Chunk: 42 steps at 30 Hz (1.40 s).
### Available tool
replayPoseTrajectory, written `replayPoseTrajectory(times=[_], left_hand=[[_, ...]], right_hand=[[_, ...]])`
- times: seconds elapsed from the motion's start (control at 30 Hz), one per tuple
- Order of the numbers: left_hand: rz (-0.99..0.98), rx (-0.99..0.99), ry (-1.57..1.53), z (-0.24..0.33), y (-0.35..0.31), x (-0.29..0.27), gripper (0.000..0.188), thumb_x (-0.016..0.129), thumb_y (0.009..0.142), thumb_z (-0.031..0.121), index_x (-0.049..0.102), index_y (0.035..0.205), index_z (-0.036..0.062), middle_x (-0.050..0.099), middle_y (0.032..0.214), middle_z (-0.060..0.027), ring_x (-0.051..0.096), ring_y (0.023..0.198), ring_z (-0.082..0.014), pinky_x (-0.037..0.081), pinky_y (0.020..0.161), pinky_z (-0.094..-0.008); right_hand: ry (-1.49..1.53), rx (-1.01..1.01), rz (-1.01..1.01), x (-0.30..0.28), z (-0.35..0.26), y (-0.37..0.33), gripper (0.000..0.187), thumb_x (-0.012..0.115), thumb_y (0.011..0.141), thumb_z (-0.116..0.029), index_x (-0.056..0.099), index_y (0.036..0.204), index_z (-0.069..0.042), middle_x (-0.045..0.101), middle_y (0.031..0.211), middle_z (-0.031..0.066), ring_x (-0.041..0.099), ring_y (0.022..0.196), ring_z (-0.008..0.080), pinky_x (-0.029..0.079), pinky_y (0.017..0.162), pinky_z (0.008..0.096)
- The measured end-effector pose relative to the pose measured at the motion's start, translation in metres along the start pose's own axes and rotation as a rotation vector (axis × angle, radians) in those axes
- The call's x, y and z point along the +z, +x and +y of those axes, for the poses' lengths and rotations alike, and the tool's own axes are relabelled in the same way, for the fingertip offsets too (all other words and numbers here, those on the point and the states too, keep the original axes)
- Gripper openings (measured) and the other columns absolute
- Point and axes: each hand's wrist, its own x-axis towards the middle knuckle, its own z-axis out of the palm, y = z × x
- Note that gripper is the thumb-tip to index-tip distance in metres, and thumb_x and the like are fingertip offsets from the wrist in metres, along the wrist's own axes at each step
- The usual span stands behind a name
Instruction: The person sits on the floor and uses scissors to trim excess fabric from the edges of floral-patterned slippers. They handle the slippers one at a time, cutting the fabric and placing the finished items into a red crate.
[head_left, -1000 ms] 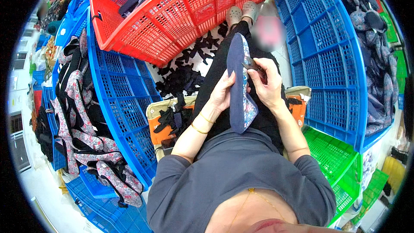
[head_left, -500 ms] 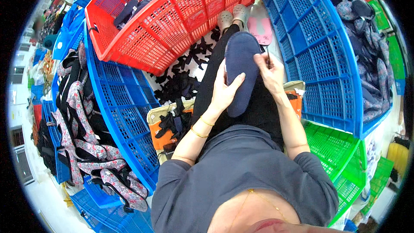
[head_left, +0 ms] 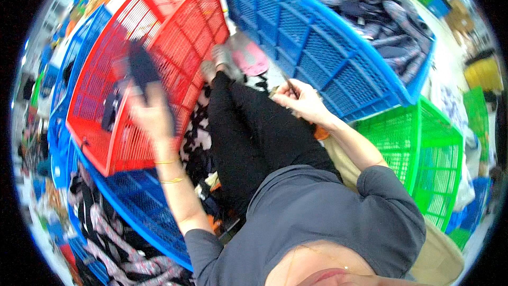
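Note:
Out at the left, my left hand [head_left: 151, 114] holds a navy slipper [head_left: 144, 69] over the near wall of the red basket [head_left: 185, 37]. Motion blurs both the hand and the slipper, so the exact grip is hard to make out. Another dark navy piece [head_left: 110, 108] shows inside the red basket. My right hand [head_left: 304, 103] is above my right knee, near the blue basket wall, with its fingers closed round a thin dark tool [head_left: 291, 88]. Its kind does not show.
The blue basket [head_left: 312, 42] at right holds many navy slippers [head_left: 391, 32]. A green basket [head_left: 391, 148] stands near my right elbow. Floral slippers [head_left: 114, 238] fill a blue basket [head_left: 132, 201] at lower left. Black scraps [head_left: 196, 132] and a pink piece [head_left: 250, 59] lie on the floor.
My left hand has carried the slipper from above my lap leftward to the red basket. My right hand has come off the slipper and dropped lower. The whole view has turned.

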Motion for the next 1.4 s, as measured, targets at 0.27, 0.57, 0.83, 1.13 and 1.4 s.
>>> replayPoseTrajectory(times=[0.27,0.57,0.83,1.13,1.4], left_hand=[[0.146,0.188,0.232,-0.036,0.017,-0.006,0.077,0.064,0.091,0.025,0.021,0.147,-0.0044,0.025,0.15,-0.026,0.025,0.14,-0.0367,0.019,0.115,-0.0459],[-0.11,-0.085,-0.219,-0.043,-0.081,0.039,0.052,0.059,0.094,0.009,0.037,0.141,0.001,0.035,0.146,-0.0152,0.034,0.136,-0.0263,0.031,0.111,-0.0406],[-0.256,-0.163,-0.4,-0.041,-0.094,0.059,0.038,0.055,0.094,0.003,0.048,0.131,0.0004,0.047,0.135,-0.0105,0.048,0.123,-0.0188,0.039,0.104,-0.032],[-0.494,-0.269,-0.772,-0.013,-0.099,0.091,0.032,0.057,0.095,0.005,0.052,0.125,0.0,0.058,0.12,-0.0077,0.056,0.11,-0.014,0.045,0.096,-0.0264],[-0.539,-0.425,-1.363,0.013,-0.078,0.096,0.045,0.054,0.098,0.017,0.041,0.137,-0.0012,0.05,0.135,-0.0183,0.055,0.117,-0.0263,0.05,0.095,-0.0385]], right_hand=[[-1.107,-0.285,0.629,-0.258,-0.073,0.014,0.026,0.066,0.086,-0.028,0.066,0.095,-0.003,0.069,0.089,0.0131,0.067,0.082,0.0239,0.053,0.073,0.0363],[-1.446,0.251,0.03,-0.337,-0.039,-0.009,0.075,0.086,0.059,-0.029,0.052,0.123,-0.007,0.054,0.121,0.0126,0.055,0.114,0.0321,0.047,0.091,0.0408],[-1.437,-0.362,0.641,-0.3,-0.092,-0.031,0.037,0.062,0.073,-0.002,0.061,0.109,-0.015,0.064,0.109,0.004,0.063,0.095,0.0309,0.051,0.078,0.0384],[-1.107,-0.837,1.098,-0.17,-0.126,-0.105,0.043,0.064,0.073,0.013,0.064,0.112,-0.006,0.064,0.111,0.0116,0.063,0.101,0.0245,0.051,0.085,0.032],[0.248,-0.347,0.723,-0.053,-0.05,-0.023,0.021,0.07,0.085,-0.004,0.058,0.1,-0.01,0.059,0.078,-0.0013,0.04,0.044,0.0025,0.027,0.036,0.0184]])
